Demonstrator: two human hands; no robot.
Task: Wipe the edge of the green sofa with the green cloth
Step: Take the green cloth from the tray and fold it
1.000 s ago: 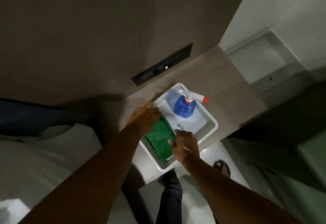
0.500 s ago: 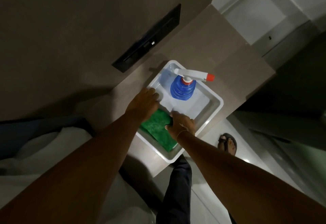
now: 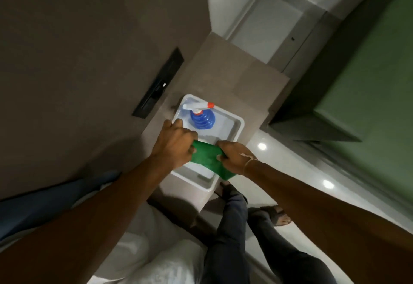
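Your left hand [image 3: 173,147] and your right hand [image 3: 234,159] both grip the green cloth [image 3: 207,160], each with its fingers curled and pinched closed on one end, so the cloth is stretched between them. It hangs over the near half of the white tub [image 3: 237,127], and its lower corner droops past the tub's front rim under your right wrist. In the far half of the tub a blue spray bottle [image 3: 202,118] stands upright, its white trigger head with the orange tip pointing right; it is just beyond your left knuckles and apart from the cloth. The tub sits on a brown ledge [image 3: 234,78] against a dark wall, where a black panel [image 3: 158,82] is set in near the tub's left side. The green sofa [image 3: 368,96] is off to your right, well apart from the cloth, with the ledge's corner and a strip of glossy floor [image 3: 290,172] between. Your dark trouser legs [image 3: 232,227] and a sandalled foot [image 3: 277,215] stand below the tub, and pale bedding [image 3: 143,259] lies under your left forearm.
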